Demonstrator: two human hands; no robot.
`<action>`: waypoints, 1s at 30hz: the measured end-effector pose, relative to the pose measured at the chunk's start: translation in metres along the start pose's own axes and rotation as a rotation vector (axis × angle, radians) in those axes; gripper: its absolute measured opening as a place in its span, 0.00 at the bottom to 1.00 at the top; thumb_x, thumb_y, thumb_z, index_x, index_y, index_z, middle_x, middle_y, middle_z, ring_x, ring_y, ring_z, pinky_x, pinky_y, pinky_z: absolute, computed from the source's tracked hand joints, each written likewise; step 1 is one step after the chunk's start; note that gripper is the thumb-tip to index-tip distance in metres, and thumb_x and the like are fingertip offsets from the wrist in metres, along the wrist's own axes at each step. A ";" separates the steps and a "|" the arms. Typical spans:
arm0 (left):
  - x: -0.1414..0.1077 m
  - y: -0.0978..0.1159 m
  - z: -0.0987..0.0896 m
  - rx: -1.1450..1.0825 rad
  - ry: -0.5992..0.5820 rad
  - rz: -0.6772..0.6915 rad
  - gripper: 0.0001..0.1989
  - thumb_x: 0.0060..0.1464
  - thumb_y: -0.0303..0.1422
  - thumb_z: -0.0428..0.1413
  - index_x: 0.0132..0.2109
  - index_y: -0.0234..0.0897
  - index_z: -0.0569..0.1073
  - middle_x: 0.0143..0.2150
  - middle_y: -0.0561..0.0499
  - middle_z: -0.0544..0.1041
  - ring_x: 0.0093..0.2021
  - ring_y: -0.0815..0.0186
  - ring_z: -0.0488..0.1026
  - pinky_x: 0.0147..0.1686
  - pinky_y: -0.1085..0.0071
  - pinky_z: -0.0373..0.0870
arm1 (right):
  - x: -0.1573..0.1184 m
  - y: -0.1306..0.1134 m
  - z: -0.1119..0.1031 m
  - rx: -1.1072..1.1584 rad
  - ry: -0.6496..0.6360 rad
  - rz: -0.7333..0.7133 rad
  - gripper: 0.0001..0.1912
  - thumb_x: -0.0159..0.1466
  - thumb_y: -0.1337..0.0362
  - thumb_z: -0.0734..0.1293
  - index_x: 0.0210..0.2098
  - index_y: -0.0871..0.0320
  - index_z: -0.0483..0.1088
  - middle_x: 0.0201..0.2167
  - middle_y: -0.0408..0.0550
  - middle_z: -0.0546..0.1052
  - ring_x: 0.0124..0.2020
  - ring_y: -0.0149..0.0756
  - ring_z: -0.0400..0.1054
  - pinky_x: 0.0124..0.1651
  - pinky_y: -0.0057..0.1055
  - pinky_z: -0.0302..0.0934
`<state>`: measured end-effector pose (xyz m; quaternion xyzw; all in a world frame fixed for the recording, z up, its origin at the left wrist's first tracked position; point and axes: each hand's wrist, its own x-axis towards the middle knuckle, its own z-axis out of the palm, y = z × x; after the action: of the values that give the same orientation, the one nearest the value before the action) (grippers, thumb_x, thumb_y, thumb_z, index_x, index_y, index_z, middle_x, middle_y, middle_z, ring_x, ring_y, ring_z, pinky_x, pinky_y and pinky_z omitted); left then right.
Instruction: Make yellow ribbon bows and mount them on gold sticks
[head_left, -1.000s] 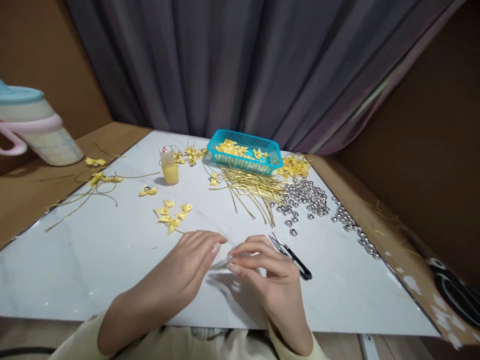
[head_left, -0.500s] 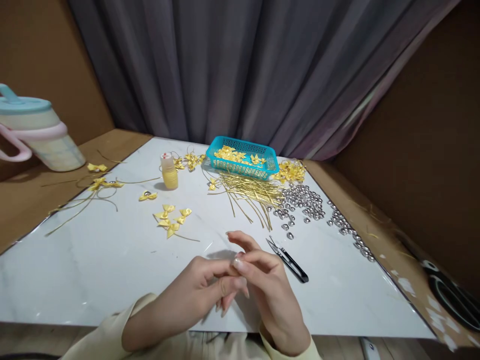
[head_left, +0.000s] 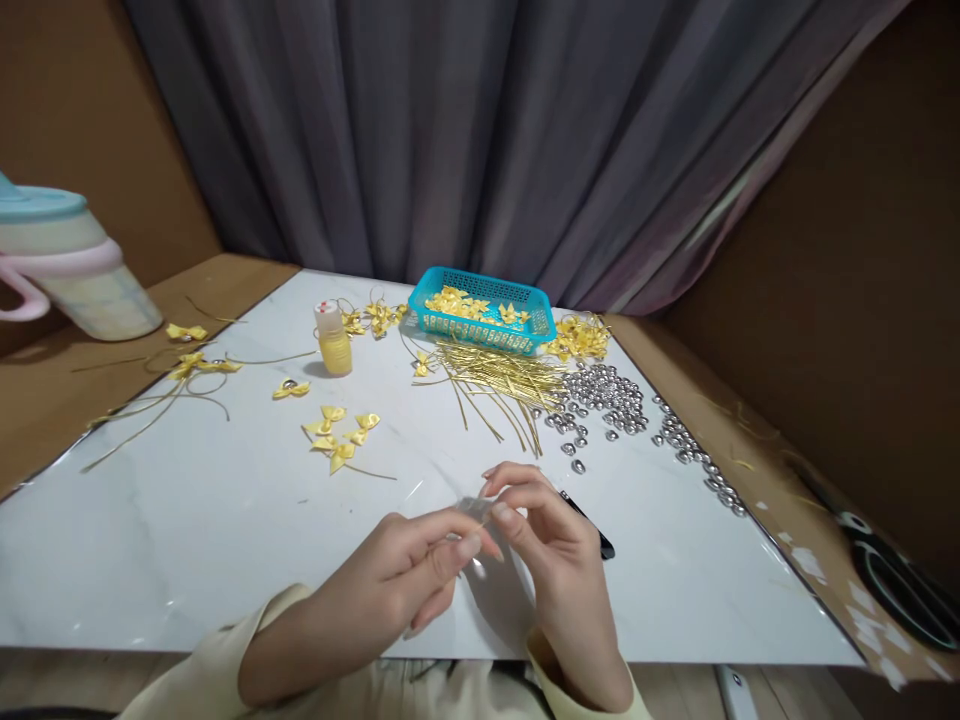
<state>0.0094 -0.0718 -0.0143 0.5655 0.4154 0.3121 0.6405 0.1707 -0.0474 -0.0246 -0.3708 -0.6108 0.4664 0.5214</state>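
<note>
My left hand [head_left: 409, 575] is closed in a pinch, thumb against forefinger, above the front of the white marbled tabletop [head_left: 247, 560]. My right hand [head_left: 559, 545] pinches with its fingertips just to the right of it. A short bit of thin cord [head_left: 484, 526] spans the small gap between the fingertips; the rest of it is hidden. Black thread snips [head_left: 606, 546] lie partly covered behind my right hand. Beyond the hands are several loose yellow ribbon bows [head_left: 341, 455], a pile of gold cords [head_left: 502, 372] and many silver beads [head_left: 611, 395].
A blue basket [head_left: 551, 318] of yellow bows stands at the back, with more bows [head_left: 581, 338] beside it. Left of it is a glue bottle [head_left: 334, 345]. A tumbler [head_left: 112, 295] stands far left; large scissors [head_left: 896, 580] lie at the right.
My hands have drawn slightly apart, the right one moving right and now covering part of the snips. The thin cord shows between the fingertips. The view has shifted a little.
</note>
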 end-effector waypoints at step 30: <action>0.001 0.007 -0.008 -0.413 -0.160 -0.145 0.17 0.56 0.43 0.53 0.28 0.33 0.67 0.12 0.62 0.54 0.13 0.76 0.43 0.17 0.74 0.40 | -0.001 -0.007 -0.018 -0.471 -0.354 -0.394 0.06 0.62 0.65 0.67 0.36 0.55 0.63 0.29 0.43 0.71 0.31 0.34 0.64 0.36 0.32 0.57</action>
<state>0.0033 -0.0661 -0.0074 0.4142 0.3301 0.2978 0.7942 0.1885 -0.0469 -0.0181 -0.2691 -0.8423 0.2603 0.3877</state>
